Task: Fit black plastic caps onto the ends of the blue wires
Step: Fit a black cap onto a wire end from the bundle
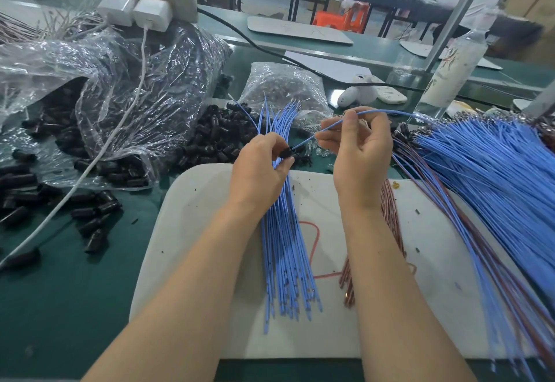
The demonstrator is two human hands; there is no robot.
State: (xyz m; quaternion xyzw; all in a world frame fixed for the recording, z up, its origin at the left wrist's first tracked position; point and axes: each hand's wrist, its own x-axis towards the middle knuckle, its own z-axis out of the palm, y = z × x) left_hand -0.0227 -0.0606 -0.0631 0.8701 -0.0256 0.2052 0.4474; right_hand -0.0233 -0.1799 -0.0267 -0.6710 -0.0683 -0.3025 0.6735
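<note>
Left hand [260, 168] pinches a small black plastic cap [286, 153] near the white board [192, 201]; my right hand [357, 153] pinches one thin blue wire [332, 125], its tip at the cap's mouth. I'd align wire with bore, then push straight.

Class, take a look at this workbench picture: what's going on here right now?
A person is capping wires by hand. The left hand pinches a black cap; the right hand holds a single blue wire, its end right at the cap. A bundle of blue wires lies across the white board beneath the left hand. Loose caps are heaped to the left; more wires fan out on the right.
</note>
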